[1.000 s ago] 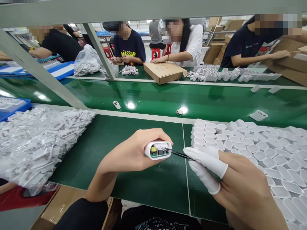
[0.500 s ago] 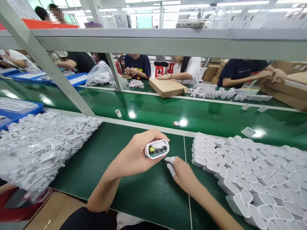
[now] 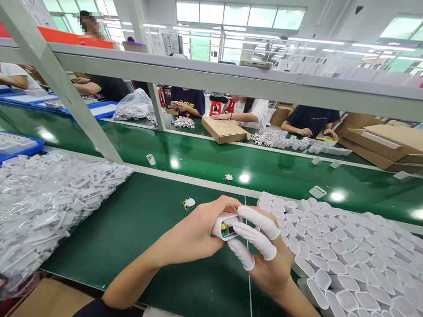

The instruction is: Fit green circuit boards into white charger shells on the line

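Note:
My left hand (image 3: pixel 201 226) is wrapped round a white plastic housing (image 3: pixel 217 226), its open end facing me. Inside the housing sits a circuit board (image 3: pixel 225 229) with a yellow part. White finger cots cover several fingers of my right hand (image 3: pixel 264 242), which grips the housing at its open end; fingertips touch the rim and partly hide the board. Beyond my left hand, a loose circuit board with a white part (image 3: pixel 189 203) lies on the green table (image 3: pixel 158 220).
Rows of empty white housings (image 3: pixel 350 246) stand at the right. A clear bag of white plastic parts (image 3: pixel 62 193) lies left. Behind runs a green conveyor belt (image 3: pixel 198 154) with another board (image 3: pixel 228 177) and housings (image 3: pixel 317 191). A metal frame (image 3: pixel 185 72) crosses above; co-workers sit opposite.
My right hand has come up from the table to the housing; the thin dark tool it held no longer shows. The housing has moved slightly right and down. The loose board on the table is now visible.

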Motion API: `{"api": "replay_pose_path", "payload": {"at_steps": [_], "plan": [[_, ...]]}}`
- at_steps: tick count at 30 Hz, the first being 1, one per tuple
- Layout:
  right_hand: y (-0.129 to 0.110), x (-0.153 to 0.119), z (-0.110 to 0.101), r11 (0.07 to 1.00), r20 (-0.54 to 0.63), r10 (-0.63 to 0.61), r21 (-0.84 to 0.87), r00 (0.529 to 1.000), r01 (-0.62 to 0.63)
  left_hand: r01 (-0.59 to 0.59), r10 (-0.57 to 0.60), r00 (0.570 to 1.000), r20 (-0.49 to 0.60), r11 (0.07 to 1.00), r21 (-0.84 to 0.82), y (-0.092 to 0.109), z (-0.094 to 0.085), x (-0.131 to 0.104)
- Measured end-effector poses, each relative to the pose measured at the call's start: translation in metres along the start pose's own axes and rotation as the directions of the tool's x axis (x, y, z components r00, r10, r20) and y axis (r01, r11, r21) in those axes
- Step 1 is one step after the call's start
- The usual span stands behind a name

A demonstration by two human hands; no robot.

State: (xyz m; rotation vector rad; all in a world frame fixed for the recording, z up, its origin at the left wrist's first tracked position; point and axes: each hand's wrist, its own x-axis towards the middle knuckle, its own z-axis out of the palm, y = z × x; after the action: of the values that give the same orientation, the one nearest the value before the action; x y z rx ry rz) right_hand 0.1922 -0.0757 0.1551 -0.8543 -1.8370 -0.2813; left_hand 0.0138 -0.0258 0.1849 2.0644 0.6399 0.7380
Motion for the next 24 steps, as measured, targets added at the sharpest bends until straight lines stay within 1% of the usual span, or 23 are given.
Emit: {"api": "replay_pose_path", "payload": {"at_steps": [3,4,6,9,11,17,18,21,22,24], "plan": [[0.006,-0.003,0.010,1.000,-0.046,-0.002,0.023,0.999,0.003,-0.001,0.001,1.000,-0.005,1.000,0.015,-0.003,0.003,0.002],[0.009,-0.003,0.011,0.999,-0.045,-0.010,0.037,0.999,0.012,0.000,0.001,1.000,-0.019,1.000,0.029,-0.005,0.005,0.003],[0.016,-0.002,0.013,0.997,-0.008,-0.013,0.075,1.000,0.014,0.004,-0.001,0.998,-0.055,0.998,0.067,-0.008,0.008,0.005],[0.025,0.000,0.013,0.982,0.075,0.041,0.183,0.996,-0.054,0.024,-0.017,0.997,-0.073,0.996,0.091,-0.010,0.012,0.007],[0.028,-0.001,0.015,0.963,0.069,0.070,0.257,0.995,-0.085,0.043,-0.039,0.997,-0.061,0.996,0.072,-0.009,0.014,0.008],[0.033,-0.005,0.016,0.969,0.039,0.000,0.247,0.999,-0.010,0.063,-0.062,0.997,-0.054,0.998,0.004,-0.011,0.016,0.009],[0.034,-0.005,0.015,0.966,0.047,0.006,0.257,0.999,-0.018,0.065,-0.065,0.997,-0.048,0.998,0.002,-0.012,0.016,0.010],[0.037,-0.005,0.015,0.952,0.112,0.064,0.292,0.992,-0.094,0.067,-0.067,0.997,-0.034,0.998,0.002,-0.017,0.018,0.015],[0.037,-0.005,0.015,0.947,0.118,0.085,0.299,0.989,-0.117,0.068,-0.068,0.997,-0.038,0.998,-0.002,-0.018,0.018,0.016],[0.037,-0.005,0.017,0.945,0.084,0.123,0.295,0.989,-0.142,0.072,-0.073,0.996,-0.058,0.997,-0.022,-0.020,0.019,0.018]]}}
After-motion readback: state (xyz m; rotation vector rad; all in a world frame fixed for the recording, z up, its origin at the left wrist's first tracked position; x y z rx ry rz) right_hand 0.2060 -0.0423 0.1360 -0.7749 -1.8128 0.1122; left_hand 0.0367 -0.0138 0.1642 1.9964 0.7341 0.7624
